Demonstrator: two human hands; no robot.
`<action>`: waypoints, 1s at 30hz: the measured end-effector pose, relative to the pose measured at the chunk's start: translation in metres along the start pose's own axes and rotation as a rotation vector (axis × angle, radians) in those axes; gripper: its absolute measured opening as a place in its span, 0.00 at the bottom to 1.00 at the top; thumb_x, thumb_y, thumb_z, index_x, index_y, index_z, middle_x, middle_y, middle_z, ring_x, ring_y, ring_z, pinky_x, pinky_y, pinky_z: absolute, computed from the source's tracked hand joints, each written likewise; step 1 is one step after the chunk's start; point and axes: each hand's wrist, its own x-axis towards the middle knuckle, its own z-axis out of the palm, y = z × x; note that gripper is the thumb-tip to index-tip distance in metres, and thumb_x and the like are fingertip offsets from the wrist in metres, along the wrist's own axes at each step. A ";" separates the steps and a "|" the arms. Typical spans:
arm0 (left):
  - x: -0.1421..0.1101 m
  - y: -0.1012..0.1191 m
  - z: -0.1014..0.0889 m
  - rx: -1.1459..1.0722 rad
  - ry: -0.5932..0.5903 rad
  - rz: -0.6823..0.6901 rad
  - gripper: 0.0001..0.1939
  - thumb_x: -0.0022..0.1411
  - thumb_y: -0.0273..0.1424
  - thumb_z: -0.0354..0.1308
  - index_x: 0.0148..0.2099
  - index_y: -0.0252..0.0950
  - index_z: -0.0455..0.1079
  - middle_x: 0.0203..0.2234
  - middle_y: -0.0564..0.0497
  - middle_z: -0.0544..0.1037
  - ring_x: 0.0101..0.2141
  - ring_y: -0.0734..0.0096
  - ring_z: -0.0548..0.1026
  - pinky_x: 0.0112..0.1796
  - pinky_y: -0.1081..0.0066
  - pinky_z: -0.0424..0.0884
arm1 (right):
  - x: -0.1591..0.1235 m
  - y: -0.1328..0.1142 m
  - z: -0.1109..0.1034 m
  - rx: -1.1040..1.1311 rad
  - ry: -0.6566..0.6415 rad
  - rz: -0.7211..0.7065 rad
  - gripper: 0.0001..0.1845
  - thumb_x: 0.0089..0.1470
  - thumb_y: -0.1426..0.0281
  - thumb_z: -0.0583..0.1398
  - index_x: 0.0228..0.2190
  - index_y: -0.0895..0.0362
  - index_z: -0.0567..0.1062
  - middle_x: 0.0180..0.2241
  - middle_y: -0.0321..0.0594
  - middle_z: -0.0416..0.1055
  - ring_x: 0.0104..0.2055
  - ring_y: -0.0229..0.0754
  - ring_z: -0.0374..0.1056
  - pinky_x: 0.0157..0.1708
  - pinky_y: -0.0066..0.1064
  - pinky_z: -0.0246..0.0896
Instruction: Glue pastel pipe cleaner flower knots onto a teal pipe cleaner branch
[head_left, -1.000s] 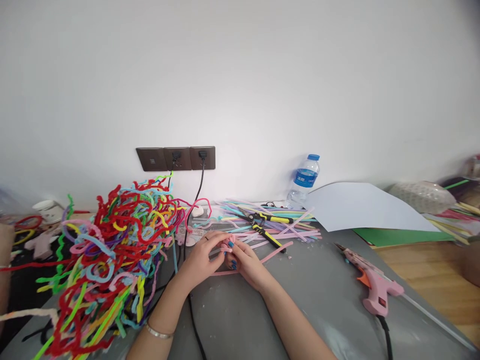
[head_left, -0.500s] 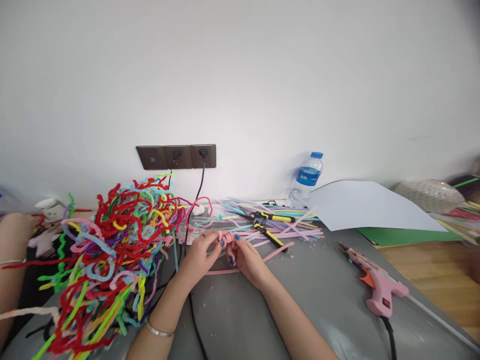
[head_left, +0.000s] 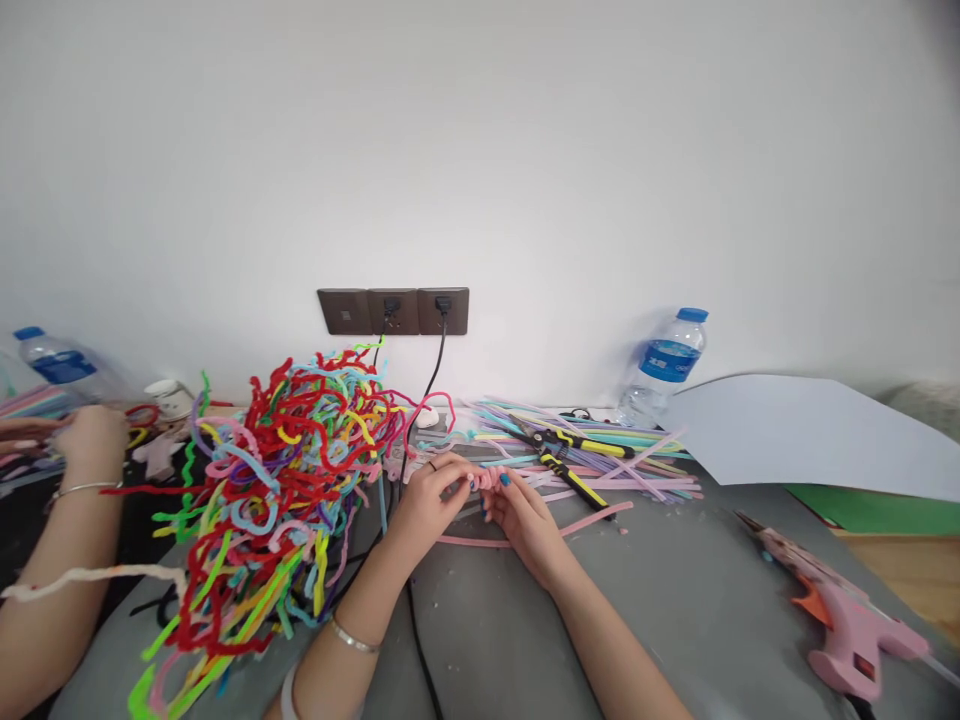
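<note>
My left hand (head_left: 427,500) and my right hand (head_left: 525,515) meet over the grey table (head_left: 675,610), both pinched on a pink pipe cleaner (head_left: 489,480) that is coiled into tight loops between the fingertips. Its loose tail (head_left: 592,521) trails across the table to the right. A bangle sits on my left wrist. A big tangled heap of bent pipe cleaners (head_left: 285,480) in many colours lies just left of my left hand.
Straight pastel pipe cleaners (head_left: 600,450) with yellow-handled pliers (head_left: 570,455) lie behind my hands. A pink glue gun (head_left: 840,610) lies right, a water bottle (head_left: 664,365) and white sheet (head_left: 810,430) beyond. Black cables drop from wall sockets (head_left: 394,311). Another person's arm (head_left: 60,540) works at left.
The view has swung left, so everything sits further right and the other person's arm and a second bottle show. My fingers have kept turning the pink coil.
</note>
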 end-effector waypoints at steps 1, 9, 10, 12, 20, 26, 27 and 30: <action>0.000 0.000 0.000 0.001 0.009 0.003 0.13 0.66 0.22 0.51 0.42 0.37 0.76 0.36 0.48 0.79 0.37 0.70 0.78 0.33 0.76 0.73 | 0.000 0.000 0.000 0.011 0.002 -0.006 0.23 0.45 0.48 0.71 0.31 0.53 0.75 0.26 0.34 0.69 0.28 0.39 0.63 0.30 0.30 0.60; 0.001 -0.002 0.005 -0.013 0.067 0.036 0.13 0.63 0.19 0.52 0.41 0.36 0.76 0.34 0.48 0.79 0.34 0.70 0.77 0.32 0.75 0.72 | -0.003 -0.006 0.001 0.050 -0.017 -0.037 0.19 0.47 0.53 0.71 0.32 0.53 0.77 0.26 0.35 0.71 0.29 0.38 0.65 0.31 0.28 0.63; 0.001 -0.002 0.006 -0.018 0.074 0.038 0.13 0.63 0.19 0.52 0.42 0.36 0.76 0.34 0.48 0.80 0.34 0.70 0.78 0.33 0.75 0.73 | -0.003 -0.007 0.001 0.047 -0.024 -0.038 0.19 0.48 0.53 0.71 0.32 0.53 0.77 0.25 0.34 0.70 0.28 0.37 0.64 0.30 0.27 0.63; 0.002 -0.003 0.007 -0.030 0.092 0.039 0.13 0.64 0.19 0.52 0.42 0.37 0.76 0.35 0.48 0.80 0.36 0.69 0.78 0.35 0.73 0.74 | -0.003 -0.007 0.001 0.039 -0.034 -0.043 0.19 0.49 0.53 0.70 0.33 0.54 0.77 0.23 0.33 0.70 0.26 0.36 0.63 0.28 0.27 0.62; 0.002 -0.004 0.008 -0.100 0.173 -0.024 0.10 0.64 0.22 0.55 0.41 0.38 0.75 0.35 0.48 0.79 0.37 0.68 0.79 0.35 0.74 0.76 | -0.003 -0.006 -0.001 -0.002 -0.056 -0.073 0.18 0.53 0.51 0.67 0.37 0.52 0.76 0.20 0.32 0.71 0.23 0.38 0.66 0.25 0.28 0.64; 0.003 0.001 0.005 -0.182 0.205 -0.087 0.06 0.60 0.23 0.56 0.34 0.38 0.71 0.32 0.50 0.76 0.36 0.69 0.77 0.33 0.75 0.75 | -0.003 -0.007 0.000 -0.055 -0.066 -0.083 0.18 0.52 0.52 0.68 0.31 0.54 0.78 0.26 0.38 0.77 0.27 0.41 0.73 0.32 0.34 0.70; 0.003 0.001 0.004 -0.194 0.211 -0.100 0.05 0.60 0.24 0.57 0.33 0.38 0.71 0.33 0.50 0.76 0.37 0.68 0.76 0.33 0.75 0.74 | -0.003 -0.007 0.000 -0.065 -0.064 -0.087 0.18 0.52 0.52 0.68 0.31 0.55 0.78 0.26 0.39 0.77 0.28 0.42 0.74 0.33 0.34 0.71; 0.004 0.003 0.001 -0.233 0.230 -0.165 0.02 0.58 0.28 0.60 0.32 0.38 0.73 0.33 0.50 0.75 0.35 0.69 0.74 0.34 0.73 0.72 | -0.002 -0.006 -0.003 -0.092 -0.035 -0.117 0.18 0.52 0.52 0.68 0.32 0.55 0.79 0.27 0.40 0.78 0.29 0.44 0.75 0.34 0.37 0.73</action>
